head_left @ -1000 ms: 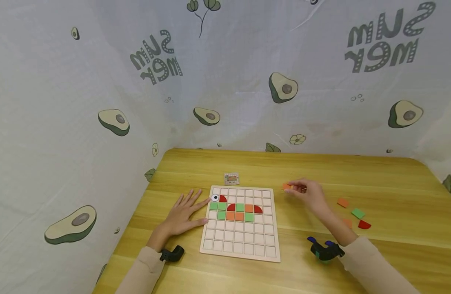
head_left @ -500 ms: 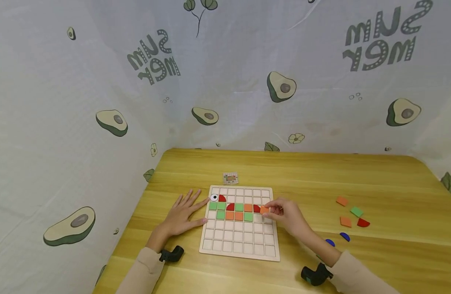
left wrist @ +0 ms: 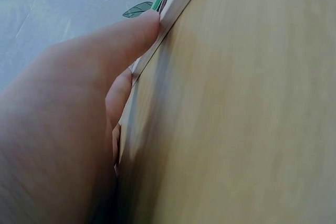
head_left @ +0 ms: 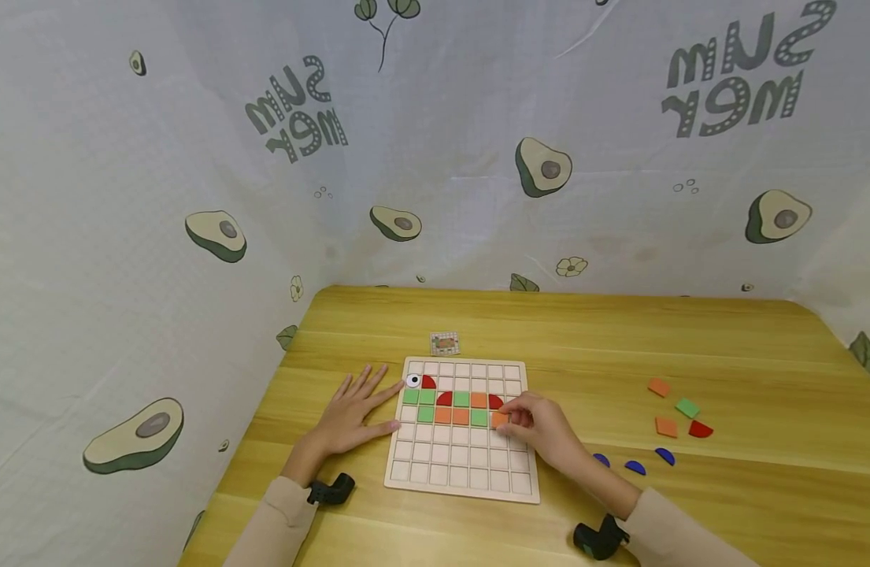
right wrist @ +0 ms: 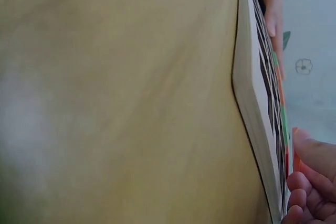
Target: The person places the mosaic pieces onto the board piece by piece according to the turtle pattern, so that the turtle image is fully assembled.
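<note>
A wooden grid board (head_left: 463, 494) lies on the table, with green, orange and red pieces and a round eye piece (head_left: 413, 380) in its upper rows. My right hand (head_left: 544, 425) pinches an orange square tile (head_left: 500, 420) between thumb and fingers, just below the red quarter-round piece (head_left: 495, 402) at the row's right end. In the right wrist view the orange tile (right wrist: 296, 150) stands on edge close over the board. My left hand (head_left: 357, 413) lies with fingers spread, fingertips touching the board's left edge. The left wrist view shows its thumb (left wrist: 142, 32) against that edge.
Loose pieces lie on the right: orange squares (head_left: 666, 427), a green square (head_left: 686, 407), a red piece (head_left: 700, 429) and blue half-rounds (head_left: 635, 468). A small picture card (head_left: 445, 343) lies behind the board. A patterned cloth (head_left: 463, 157) hangs behind the table.
My right hand has carried the orange tile from the table right of the board leftward onto the board, then slightly down below the red end piece. The left hand stays in place.
</note>
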